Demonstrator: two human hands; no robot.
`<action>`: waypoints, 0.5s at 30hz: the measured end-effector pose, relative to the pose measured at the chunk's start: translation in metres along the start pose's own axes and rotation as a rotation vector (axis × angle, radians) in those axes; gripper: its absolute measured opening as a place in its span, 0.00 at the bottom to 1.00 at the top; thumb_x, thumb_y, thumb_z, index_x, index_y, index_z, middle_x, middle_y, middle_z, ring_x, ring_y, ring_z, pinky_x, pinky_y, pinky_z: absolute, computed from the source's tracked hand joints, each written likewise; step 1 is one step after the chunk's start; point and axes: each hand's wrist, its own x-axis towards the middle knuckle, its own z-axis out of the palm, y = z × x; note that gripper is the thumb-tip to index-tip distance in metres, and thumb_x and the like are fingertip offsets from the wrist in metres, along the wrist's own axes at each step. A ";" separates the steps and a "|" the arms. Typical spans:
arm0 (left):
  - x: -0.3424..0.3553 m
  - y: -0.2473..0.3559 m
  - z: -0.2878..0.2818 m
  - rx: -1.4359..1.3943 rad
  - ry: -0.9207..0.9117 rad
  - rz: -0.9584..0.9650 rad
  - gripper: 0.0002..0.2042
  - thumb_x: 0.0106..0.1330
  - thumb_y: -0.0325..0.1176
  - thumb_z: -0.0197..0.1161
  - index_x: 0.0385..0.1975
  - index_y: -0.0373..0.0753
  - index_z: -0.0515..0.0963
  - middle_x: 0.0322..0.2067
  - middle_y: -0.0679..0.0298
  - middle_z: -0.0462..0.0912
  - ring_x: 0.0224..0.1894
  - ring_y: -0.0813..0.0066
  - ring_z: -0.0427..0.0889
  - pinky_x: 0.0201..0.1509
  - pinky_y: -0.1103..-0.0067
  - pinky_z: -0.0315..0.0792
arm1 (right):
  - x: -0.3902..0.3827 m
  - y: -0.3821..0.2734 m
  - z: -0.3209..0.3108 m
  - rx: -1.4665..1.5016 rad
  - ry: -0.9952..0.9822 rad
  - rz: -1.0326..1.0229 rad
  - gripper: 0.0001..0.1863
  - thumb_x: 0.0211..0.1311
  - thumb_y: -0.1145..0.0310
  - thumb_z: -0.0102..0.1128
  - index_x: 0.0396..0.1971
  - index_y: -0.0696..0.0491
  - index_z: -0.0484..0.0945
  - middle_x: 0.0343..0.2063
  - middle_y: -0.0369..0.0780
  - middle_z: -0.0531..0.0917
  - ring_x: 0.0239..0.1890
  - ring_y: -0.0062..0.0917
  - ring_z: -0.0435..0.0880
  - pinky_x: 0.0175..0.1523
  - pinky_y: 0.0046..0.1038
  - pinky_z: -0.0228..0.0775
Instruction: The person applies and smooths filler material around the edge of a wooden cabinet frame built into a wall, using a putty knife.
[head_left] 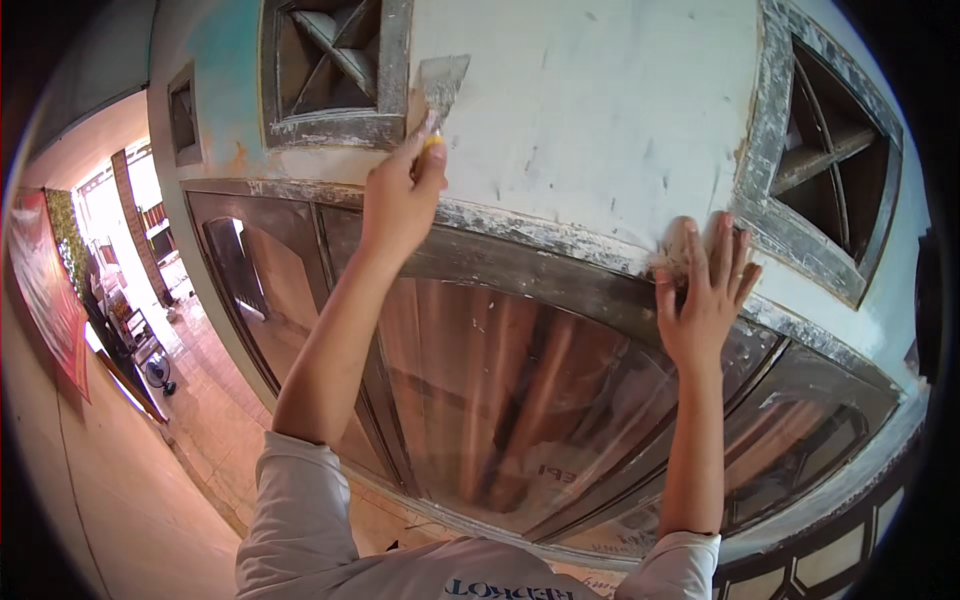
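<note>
While both arms reach up toward the wall (590, 110), the left hand (400, 200) is closed in a fist around the yellow handle of a putty knife (440, 90), whose flat metal blade points upward and lies against the pale plaster just beside the lower right corner of a square vent opening (330, 65). That vent has a worn grey frame with crossed bars inside it. The right hand (705, 290) is well apart from the left, fingers spread and pressed flat over a pale lump of rag or sanding pad (680, 245), holding it against the wall where the plaster meets the curved grey frame (530, 235) of the arched window below. What exactly that lump is cannot be told. The plaster is whitish, patched and scratched, with a bluish tint toward the upper left. A second vent opening (825, 150), also with crossed bars, sits to the right of the right hand. Under the frame, glass panes (500, 390) show brownish reflections. Light grey sleeves (300, 500) cover the upper arms. At far left, a tiled floor (200, 400) and a small fan (158, 372) lie far below
</note>
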 end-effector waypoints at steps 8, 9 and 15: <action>-0.126 0.021 0.092 -0.166 -0.212 0.102 0.27 0.71 0.39 0.61 0.69 0.46 0.66 0.37 0.47 0.85 0.36 0.57 0.87 0.38 0.73 0.77 | -0.053 -0.058 -0.030 0.565 -0.159 -0.033 0.32 0.62 0.62 0.60 0.67 0.49 0.68 0.58 0.47 0.76 0.56 0.45 0.75 0.63 0.48 0.61; -0.134 0.028 0.099 -0.171 -0.261 0.107 0.28 0.71 0.41 0.61 0.70 0.48 0.64 0.41 0.47 0.85 0.39 0.50 0.86 0.39 0.70 0.78 | -0.058 -0.063 -0.036 0.837 -0.371 0.196 0.32 0.64 0.64 0.58 0.68 0.51 0.65 0.53 0.47 0.78 0.51 0.43 0.78 0.58 0.42 0.66; -0.145 0.051 0.097 -0.200 -0.605 0.006 0.29 0.75 0.39 0.54 0.73 0.38 0.58 0.56 0.48 0.77 0.56 0.61 0.75 0.59 0.73 0.68 | -0.073 -0.064 -0.031 1.421 -0.549 0.524 0.36 0.69 0.70 0.53 0.73 0.55 0.51 0.50 0.49 0.80 0.51 0.33 0.82 0.59 0.31 0.69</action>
